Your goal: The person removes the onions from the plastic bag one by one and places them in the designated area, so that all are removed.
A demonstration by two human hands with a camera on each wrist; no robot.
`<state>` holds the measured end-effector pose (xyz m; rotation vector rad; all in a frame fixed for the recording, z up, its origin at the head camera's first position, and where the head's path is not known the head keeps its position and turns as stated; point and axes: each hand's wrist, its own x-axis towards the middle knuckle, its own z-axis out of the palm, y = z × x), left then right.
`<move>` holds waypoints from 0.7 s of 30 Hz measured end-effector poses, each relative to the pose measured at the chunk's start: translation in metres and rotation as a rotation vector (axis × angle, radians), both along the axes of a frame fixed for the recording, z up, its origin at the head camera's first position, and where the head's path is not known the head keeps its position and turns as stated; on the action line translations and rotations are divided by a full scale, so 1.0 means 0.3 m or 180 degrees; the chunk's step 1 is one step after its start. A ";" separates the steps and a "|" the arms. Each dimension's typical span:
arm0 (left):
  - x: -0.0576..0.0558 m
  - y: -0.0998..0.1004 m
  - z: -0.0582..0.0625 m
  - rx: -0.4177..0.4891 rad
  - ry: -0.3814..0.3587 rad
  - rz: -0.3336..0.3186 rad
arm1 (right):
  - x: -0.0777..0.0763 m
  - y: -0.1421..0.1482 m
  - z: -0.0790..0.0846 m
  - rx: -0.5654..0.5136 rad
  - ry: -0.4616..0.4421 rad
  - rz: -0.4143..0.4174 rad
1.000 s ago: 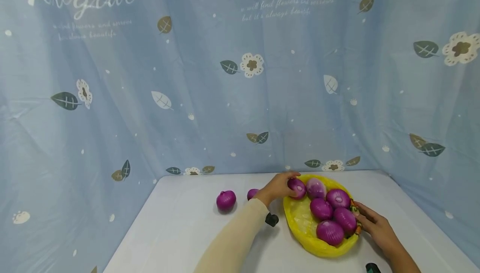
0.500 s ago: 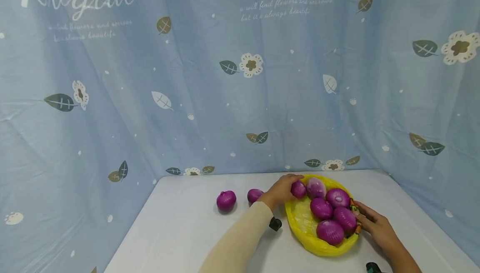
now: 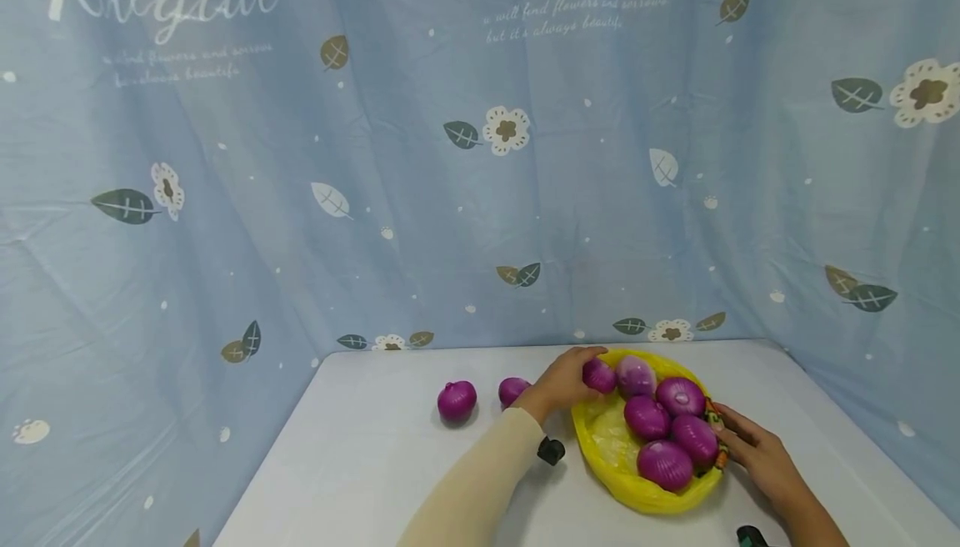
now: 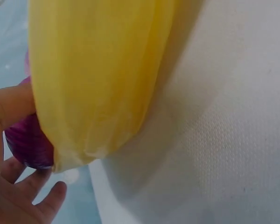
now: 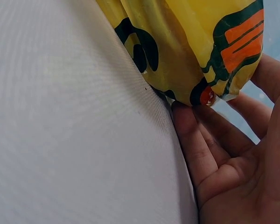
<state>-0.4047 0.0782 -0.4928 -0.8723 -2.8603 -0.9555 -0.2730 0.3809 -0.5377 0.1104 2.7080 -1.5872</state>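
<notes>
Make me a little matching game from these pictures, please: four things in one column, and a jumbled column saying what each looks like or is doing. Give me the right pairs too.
Things:
1. Left hand
2. Bag
3. Right hand
4. Curtain

Descriptions:
A. Touching the printed side of something yellow
B. Blue, with leaves and flowers on it
C. Holding an onion
D. Yellow and open on top

Right pairs: 1-C, 2-D, 3-A, 4-B
</notes>
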 end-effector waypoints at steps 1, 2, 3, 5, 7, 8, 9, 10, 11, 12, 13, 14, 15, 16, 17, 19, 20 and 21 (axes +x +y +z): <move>0.002 -0.001 0.003 0.0008 -0.0005 0.0006 | 0.000 0.001 -0.001 0.0002 0.0013 0.0001; 0.005 -0.002 0.007 0.0018 -0.0007 0.0011 | -0.001 0.001 -0.002 0.0003 0.0011 0.0003; 0.009 -0.002 0.011 0.0051 -0.0025 0.0027 | -0.001 0.001 -0.003 -0.0009 0.0015 0.0003; 0.017 -0.002 0.018 0.0118 -0.0050 0.0060 | -0.001 0.002 -0.004 -0.0010 0.0018 0.0003; 0.027 -0.003 0.025 0.0188 -0.0070 0.0101 | -0.002 0.002 -0.005 -0.0018 0.0000 0.0004; 0.033 -0.004 0.029 0.0225 -0.0085 0.0125 | -0.004 0.002 -0.004 -0.0022 -0.0027 0.0009; 0.039 -0.005 0.032 0.0255 -0.0097 0.0148 | -0.004 0.003 -0.006 -0.0019 -0.0039 0.0013; 0.044 -0.006 0.036 0.0251 -0.0088 0.0159 | -0.005 0.003 -0.006 -0.0022 -0.0055 0.0015; 0.048 -0.009 0.040 0.0236 -0.0077 0.0158 | -0.006 0.003 -0.007 -0.0030 -0.0078 0.0011; 0.053 -0.011 0.045 0.0230 -0.0070 0.0151 | -0.006 0.004 -0.008 -0.0031 -0.0092 0.0009; 0.057 -0.014 0.050 0.0214 -0.0053 0.0149 | -0.006 0.004 -0.008 -0.0030 -0.0104 0.0007; 0.061 -0.018 0.056 0.0204 -0.0040 0.0145 | -0.006 0.004 -0.008 -0.0031 -0.0116 0.0006; 0.064 -0.022 0.061 0.0186 -0.0017 0.0138 | -0.006 0.005 -0.007 -0.0025 -0.0115 0.0007; 0.066 -0.025 0.066 0.0161 0.0009 0.0134 | -0.005 0.004 -0.006 -0.0021 -0.0112 0.0008; 0.068 -0.029 0.072 0.0136 0.0037 0.0133 | -0.005 0.003 -0.004 -0.0007 -0.0100 0.0010; 0.074 -0.037 0.083 0.0094 0.0085 0.0140 | -0.003 0.001 0.002 0.0009 -0.0054 0.0015; 0.077 -0.041 0.088 0.0085 0.0098 0.0140 | -0.002 0.000 0.005 0.0020 -0.0032 0.0018; 0.080 -0.045 0.093 0.0075 0.0116 0.0134 | -0.001 -0.001 0.008 0.0026 -0.0012 0.0020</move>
